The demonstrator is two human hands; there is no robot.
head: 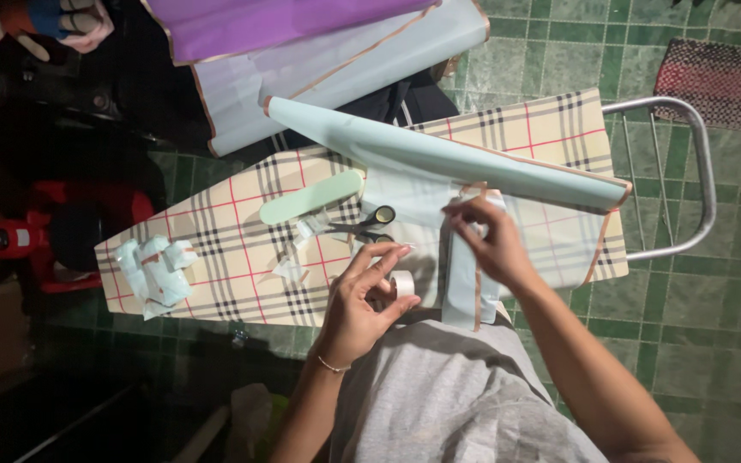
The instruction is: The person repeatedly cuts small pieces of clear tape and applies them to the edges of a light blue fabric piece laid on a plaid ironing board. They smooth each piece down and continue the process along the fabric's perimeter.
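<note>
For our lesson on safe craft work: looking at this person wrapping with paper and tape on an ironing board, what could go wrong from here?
1. The scissors lie close beside the left hand, which holds the tape roll; a careless reach might nick a finger.
2. The long pale blue paper roll lies slanted on the narrow ironing board and could roll off.
3. The right hand pinches a thin paper strip that may tear or crease.
</note>
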